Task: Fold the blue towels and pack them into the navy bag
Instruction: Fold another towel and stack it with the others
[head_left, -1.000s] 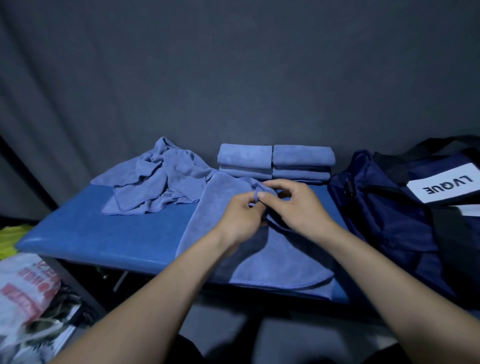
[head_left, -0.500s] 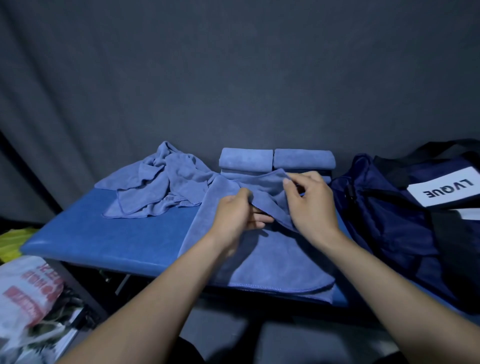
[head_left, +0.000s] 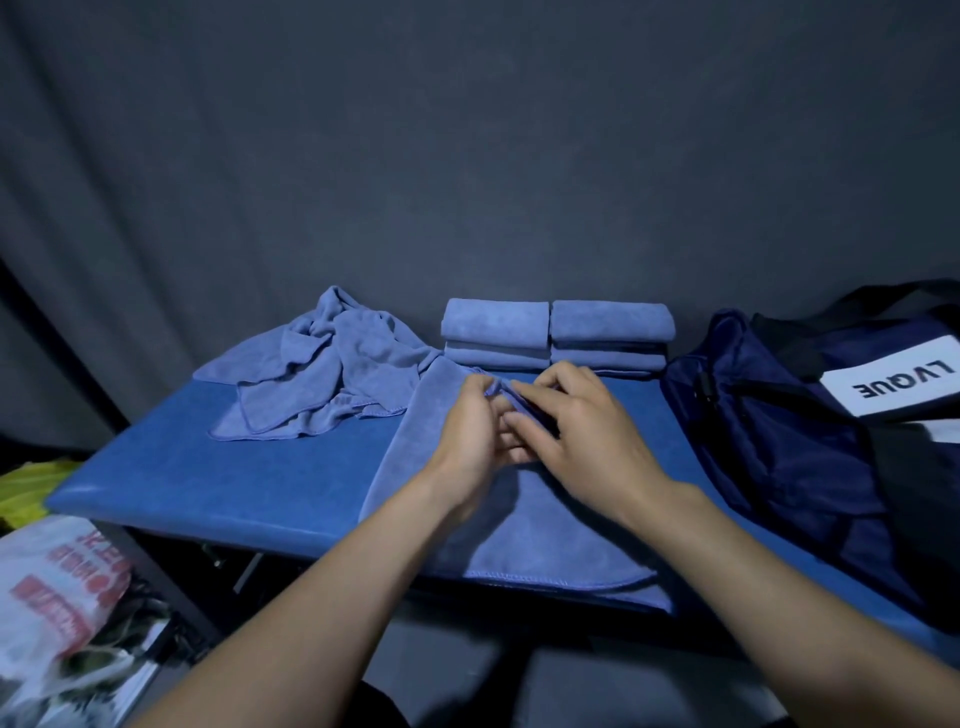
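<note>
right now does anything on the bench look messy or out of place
Yes: a crumpled heap of towels lies unfolded at the back left of the bench, beside two neat folded stacks.

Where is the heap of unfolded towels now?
The heap of unfolded towels lies at the back left of the blue table, left of the folded stacks.

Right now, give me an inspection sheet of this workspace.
Surface: blue padded table, part bare.
Job's things: flat towel lies before the person; folded towels in two stacks at the back; crumpled towels back left; navy bag on the right.
Clutter: printed plastic bag lower left, off the table.
Hands: left hand and right hand pinch the flat towel's edge.
Cables: nothing seen.
Surroundings: dark grey curtain behind.
</note>
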